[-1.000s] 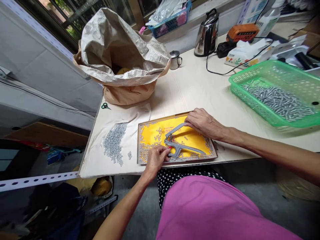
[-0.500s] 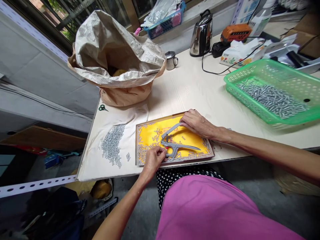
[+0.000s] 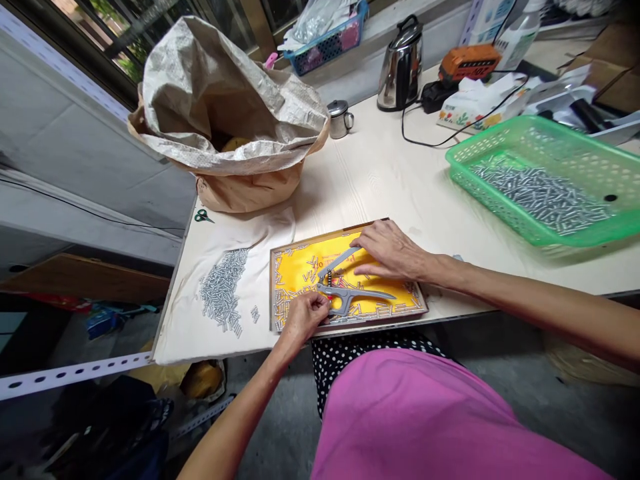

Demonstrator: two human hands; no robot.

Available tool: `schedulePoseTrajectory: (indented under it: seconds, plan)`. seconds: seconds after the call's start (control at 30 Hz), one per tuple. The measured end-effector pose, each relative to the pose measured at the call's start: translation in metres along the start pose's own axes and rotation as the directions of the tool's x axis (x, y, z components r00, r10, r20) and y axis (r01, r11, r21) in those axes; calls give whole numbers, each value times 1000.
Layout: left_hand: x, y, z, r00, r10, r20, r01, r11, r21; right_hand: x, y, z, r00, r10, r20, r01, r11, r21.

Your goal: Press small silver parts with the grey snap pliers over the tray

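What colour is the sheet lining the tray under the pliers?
The sheet is bright yellow, clearest in the head view.

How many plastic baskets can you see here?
2. A green basket sits on the table, holding small metal pieces. A blue basket stands on the window ledge. Others may be hidden.

This looks like a home workroom, with an electric kettle [image 3: 400,65], tissue box [image 3: 475,100] and slotted steel shelving [image 3: 75,373].
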State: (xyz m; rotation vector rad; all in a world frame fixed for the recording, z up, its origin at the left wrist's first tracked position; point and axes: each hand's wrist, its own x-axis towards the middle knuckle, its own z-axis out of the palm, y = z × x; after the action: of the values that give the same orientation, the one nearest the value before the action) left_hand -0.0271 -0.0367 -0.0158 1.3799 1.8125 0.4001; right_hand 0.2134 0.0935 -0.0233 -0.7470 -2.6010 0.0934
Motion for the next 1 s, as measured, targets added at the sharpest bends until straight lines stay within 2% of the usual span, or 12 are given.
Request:
schedulePoseTrajectory:
  seconds: [0.23, 0.37, 0.6, 0.8, 0.9, 0.97, 1.0]
  plan:
    - [0, -5, 3, 999, 23, -31, -23, 1000, -17, -11, -27, -2, 996, -12, 84, 21, 994, -104]
    - [-1, -7, 4, 999, 18, -38, -19, 1000, -17, -15, -31, -6, 991, 2, 133, 13, 994, -113]
    - [-5, 3, 3, 999, -6, -49, 6, 1000, -9, -15, -42, -10, 983, 38, 177, -20, 995, -103]
    - [-6, -1, 4, 999, 4, -47, -3, 1000, 13, -23, -47, -7, 975, 63, 211, -37, 991, -126]
    - [-14, 3, 5, 974, 160, -162, -126, 972, 197, -27, -50, -3, 970, 86, 229, -58, 990, -126]
    - [-21, 12, 8, 900, 346, -263, -233, 895, 381, -26, -53, -1, 973, 79, 218, -55, 992, -112]
    - [-23, 18, 9, 855, 436, -280, -273, 838, 472, -25, -55, -1, 977, 66, 204, -44, 993, -108]
